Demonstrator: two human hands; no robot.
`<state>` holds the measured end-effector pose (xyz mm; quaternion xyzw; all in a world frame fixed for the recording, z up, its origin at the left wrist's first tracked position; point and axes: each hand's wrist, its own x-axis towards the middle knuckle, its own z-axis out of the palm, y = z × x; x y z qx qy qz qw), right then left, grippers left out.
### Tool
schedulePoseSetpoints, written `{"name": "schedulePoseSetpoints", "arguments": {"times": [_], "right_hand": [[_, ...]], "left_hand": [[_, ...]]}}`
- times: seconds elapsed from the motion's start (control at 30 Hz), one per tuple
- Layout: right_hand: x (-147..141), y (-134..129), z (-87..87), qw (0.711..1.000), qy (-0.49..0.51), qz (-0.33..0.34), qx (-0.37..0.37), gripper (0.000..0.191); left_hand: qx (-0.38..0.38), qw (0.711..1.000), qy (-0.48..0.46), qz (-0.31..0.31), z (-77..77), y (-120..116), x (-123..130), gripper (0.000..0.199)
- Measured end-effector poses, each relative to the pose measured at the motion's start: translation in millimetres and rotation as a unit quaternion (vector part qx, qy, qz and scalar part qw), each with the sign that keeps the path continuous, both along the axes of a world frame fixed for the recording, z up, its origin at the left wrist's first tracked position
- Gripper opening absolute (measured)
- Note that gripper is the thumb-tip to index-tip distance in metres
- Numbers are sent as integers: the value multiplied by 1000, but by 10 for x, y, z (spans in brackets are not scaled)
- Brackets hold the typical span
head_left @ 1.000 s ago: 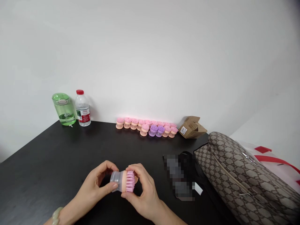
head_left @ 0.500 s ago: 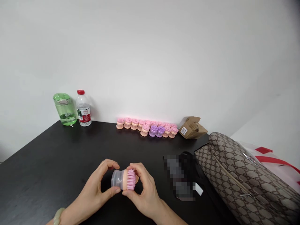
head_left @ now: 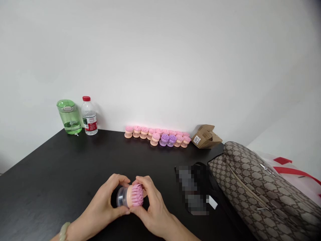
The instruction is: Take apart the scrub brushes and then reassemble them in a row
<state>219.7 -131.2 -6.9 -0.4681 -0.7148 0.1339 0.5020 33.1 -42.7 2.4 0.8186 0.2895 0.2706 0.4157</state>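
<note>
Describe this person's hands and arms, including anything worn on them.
The left hand and the right hand are bare, with no gloves, rings or sleeves in view. A pale green jade-like bracelet circles the left wrist; the right wrist has none.

Bg filled by plain white wall (head_left: 160,60), w/ soft, even light spread across it. Near-black tabletop (head_left: 50,174), w/ faint sheen, is set against wall, far edge running approx. horiz. along wall base, L edge cutting diagonally away toward camera. Second white surface (head_left: 291,130), prob. adjoining wall, is seen far R, angled off main wall. Top R corner of view is shaded.
</note>
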Motion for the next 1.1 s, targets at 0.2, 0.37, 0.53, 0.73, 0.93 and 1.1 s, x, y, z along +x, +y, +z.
{"name": "schedulePoseSetpoints", "arguments": {"times": [0.2,0.37,0.53,0.73,0.93,1.1], "right_hand": [[-18,-32,-26,1000,-17,-3,-18,56],[-26,-26,-59,1000,-19,-13,-14,55],[-30,-21,-36,998,-52,-3,28,53],[-35,-41,61,990,-105,19,89,53],[-46,-33,88,987,-129,13,98,47],[-30,-47,100,991,-106,6,86,40]], "left_hand": [[123,992,-10,-12,-17,-13,4,37],[229,973,-18,1,-32,-5,33,43],[252,967,4,-26,-86,3,21,51],[222,972,-14,-74,-105,-23,-19,63],[214,975,-35,-44,-228,-6,-24,69],[178,983,-19,-31,-239,-13,-20,65]]}}
